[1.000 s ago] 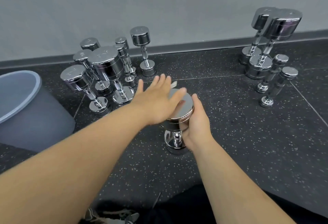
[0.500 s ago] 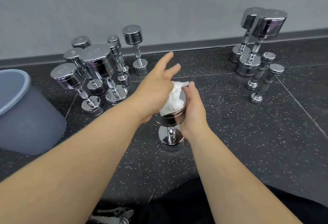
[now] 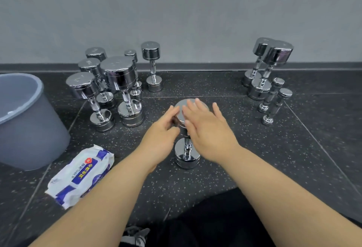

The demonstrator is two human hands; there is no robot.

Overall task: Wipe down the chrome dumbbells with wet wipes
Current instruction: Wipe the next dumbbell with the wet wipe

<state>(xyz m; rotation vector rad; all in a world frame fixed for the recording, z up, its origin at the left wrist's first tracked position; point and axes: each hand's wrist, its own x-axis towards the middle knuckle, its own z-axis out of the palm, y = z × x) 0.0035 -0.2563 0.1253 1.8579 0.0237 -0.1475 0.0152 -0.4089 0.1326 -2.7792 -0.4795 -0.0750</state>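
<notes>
The upright chrome dumbbell [image 3: 187, 158] is gripped at its top by the curled left hand [image 3: 161, 131] and covered by the flat, straight-fingered right hand [image 3: 209, 127]. Top wiping is judged underway. No wipe is seen, so the blue-white wipe pack [image 3: 82, 174] at eight o'clock is indicated.

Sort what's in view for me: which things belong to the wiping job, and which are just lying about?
Job: centre dumbbell, gripped by the left hand, right hand flat on top; wet wipes pack; left dumbbell cluster; right dumbbell cluster.
Lying about: grey bin; shoe.

Left hand [image 3: 159, 136], right hand [image 3: 208, 129] outstretched together
</notes>
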